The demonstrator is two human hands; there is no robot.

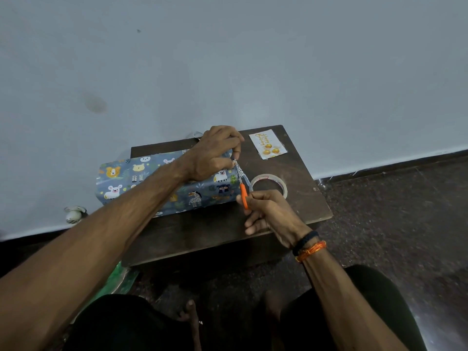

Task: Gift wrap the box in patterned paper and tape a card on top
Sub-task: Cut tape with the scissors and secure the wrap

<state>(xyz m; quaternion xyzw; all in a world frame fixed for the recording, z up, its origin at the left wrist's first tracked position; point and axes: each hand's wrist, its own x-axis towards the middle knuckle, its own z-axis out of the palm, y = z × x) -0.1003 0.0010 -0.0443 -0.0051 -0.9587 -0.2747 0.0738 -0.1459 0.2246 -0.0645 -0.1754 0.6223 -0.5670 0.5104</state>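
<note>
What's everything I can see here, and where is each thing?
Wrapped box: one, blue animal-print paper, left on the table.
Scissors: one pair, orange handles, at the box's right end.
Tape roll: one, clear, right of the box.
Card: one, white with gold print, far right corner of the table.
Table: one, dark brown, low, by the wall.
White object: one, on the floor, left.
Left hand: on the box, pinching paper at its end.
Right hand: gripping the scissors.
</note>
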